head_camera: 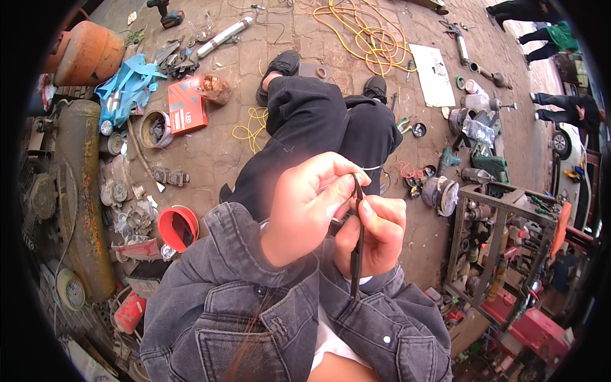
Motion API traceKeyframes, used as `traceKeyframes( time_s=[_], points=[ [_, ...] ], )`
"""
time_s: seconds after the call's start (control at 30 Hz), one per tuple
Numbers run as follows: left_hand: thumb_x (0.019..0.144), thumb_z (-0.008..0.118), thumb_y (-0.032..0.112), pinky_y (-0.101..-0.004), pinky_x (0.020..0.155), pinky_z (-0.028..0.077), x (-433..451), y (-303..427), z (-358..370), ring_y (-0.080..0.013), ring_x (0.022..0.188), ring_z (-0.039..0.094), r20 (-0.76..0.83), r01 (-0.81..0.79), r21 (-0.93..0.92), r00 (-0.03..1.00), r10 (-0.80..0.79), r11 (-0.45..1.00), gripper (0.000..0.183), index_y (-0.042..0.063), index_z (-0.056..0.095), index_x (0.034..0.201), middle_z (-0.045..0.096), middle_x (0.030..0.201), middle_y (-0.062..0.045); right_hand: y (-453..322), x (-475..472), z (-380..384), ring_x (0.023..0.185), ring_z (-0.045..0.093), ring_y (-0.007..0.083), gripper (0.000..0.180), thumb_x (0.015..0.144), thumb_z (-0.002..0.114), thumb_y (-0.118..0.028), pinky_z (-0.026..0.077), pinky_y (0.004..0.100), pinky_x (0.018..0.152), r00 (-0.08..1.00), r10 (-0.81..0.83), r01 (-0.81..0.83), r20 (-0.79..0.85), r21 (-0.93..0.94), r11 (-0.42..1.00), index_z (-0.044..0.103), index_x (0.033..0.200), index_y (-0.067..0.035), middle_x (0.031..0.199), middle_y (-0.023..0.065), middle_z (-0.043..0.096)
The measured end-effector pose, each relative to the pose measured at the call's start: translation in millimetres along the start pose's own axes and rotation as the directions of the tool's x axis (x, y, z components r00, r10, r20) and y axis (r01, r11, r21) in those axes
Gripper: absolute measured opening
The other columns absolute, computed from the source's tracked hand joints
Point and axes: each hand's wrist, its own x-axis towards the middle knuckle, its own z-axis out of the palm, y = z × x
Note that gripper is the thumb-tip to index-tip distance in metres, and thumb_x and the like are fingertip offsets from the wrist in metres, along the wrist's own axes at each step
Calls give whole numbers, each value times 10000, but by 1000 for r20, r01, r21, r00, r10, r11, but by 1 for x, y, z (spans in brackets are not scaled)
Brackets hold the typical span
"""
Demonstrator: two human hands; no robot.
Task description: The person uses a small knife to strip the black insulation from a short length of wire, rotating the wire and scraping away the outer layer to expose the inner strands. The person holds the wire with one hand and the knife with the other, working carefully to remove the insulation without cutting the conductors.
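Observation:
My left hand and my right hand meet above my lap. A thin, dark, flat strip runs upright between them; its exact kind cannot be told. My right hand's thumb and fingers pinch the strip along its middle. The fingertips of my left hand close at its upper end, where a short pale strand sticks out. What else lies between the fingertips is hidden. Black trousers and a grey denim jacket lie beneath and around the hands.
On the brick paving stand a red bucket, a red box and an orange gas cylinder. A tangled yellow hose lies ahead. At right are green-handled pliers, a drill and a metal rack. Several people stand far right.

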Motion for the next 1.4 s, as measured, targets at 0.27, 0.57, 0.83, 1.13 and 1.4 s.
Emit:
traceKeyframes(
  time_s=[0.27,0.57,0.83,1.13,1.4],
  points=[
    [995,551,116,-178,556,359,5,-4,3,-28,621,469,26,-8,-83,1000,11,996,171,-40,607,1036,629,819,-29,4,-3,1,836,547,195,200,899,625,-77,458,303,741,997,60,-50,-50,170,984,519,1058,-19,950,130,602],
    [996,570,142,-182,518,315,7,-4,2,-28,574,438,36,-36,-98,999,40,995,197,-48,614,1028,610,790,-20,-6,21,3,581,634,267,443,767,529,177,527,335,546,998,29,-20,-53,161,987,562,1149,-46,708,163,641],
    [994,570,129,-183,511,307,7,-4,1,-24,573,427,45,-35,-122,998,41,992,189,-52,612,1026,613,810,-21,-9,21,8,589,631,258,346,788,548,164,520,328,545,993,79,-60,-93,193,979,595,1070,-32,713,158,642],
    [992,569,115,-189,520,313,8,-4,2,-33,572,421,34,-44,-123,998,49,991,178,-55,611,1027,608,805,-26,-8,21,6,598,632,249,363,804,565,145,524,322,556,996,75,-65,-55,166,984,589,1103,-60,716,153,644],
    [999,506,41,-176,586,393,7,-2,-3,-11,678,495,78,-3,-123,997,13,992,96,-3,589,1018,608,838,1,-1,16,-1,622,612,244,428,807,585,122,512,314,582,999,42,-45,27,144,989,543,1180,-82,765,143,641]
  ],
)
